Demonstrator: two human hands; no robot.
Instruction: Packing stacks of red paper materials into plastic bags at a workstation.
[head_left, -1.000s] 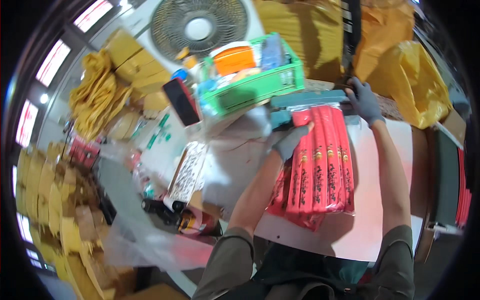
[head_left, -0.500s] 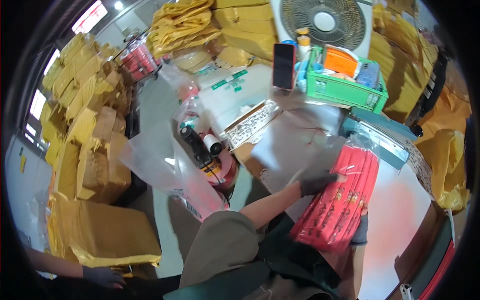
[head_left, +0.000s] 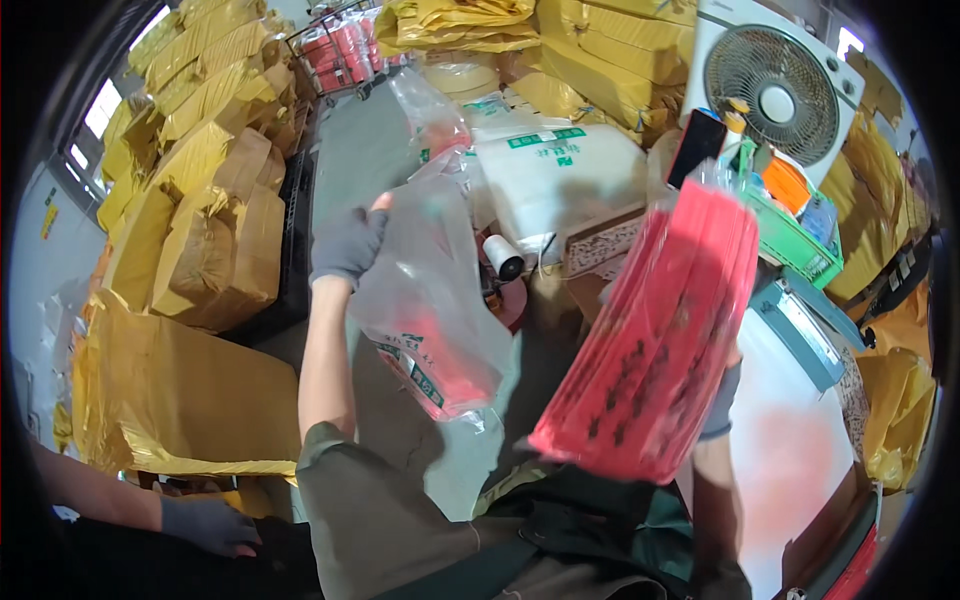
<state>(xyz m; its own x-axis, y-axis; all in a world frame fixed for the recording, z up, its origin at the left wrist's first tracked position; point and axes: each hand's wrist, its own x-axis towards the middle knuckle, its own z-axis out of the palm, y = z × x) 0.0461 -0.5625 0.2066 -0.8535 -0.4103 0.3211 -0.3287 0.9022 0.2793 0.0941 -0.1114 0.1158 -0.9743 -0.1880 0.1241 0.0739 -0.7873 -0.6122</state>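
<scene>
From left hand (head_left: 350, 245): plastic bag (head_left: 430, 290) obstructs 4 o'clock, carton stack (head_left: 225, 240) 9 o'clock; passage above floor (head_left: 355, 150) toward 12. Red bundle (head_left: 655, 335): blue-grey device (head_left: 795, 325) obstructs 3 o'clock.

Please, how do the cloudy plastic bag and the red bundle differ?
The plastic bag is cloudy with green print; the red bundle has dark print. The plastic bag looks limp; the red bundle forms a long, tilted block. The left hand is at the plastic bag's edge; the right hand holds the red bundle. Both carry print.
</scene>
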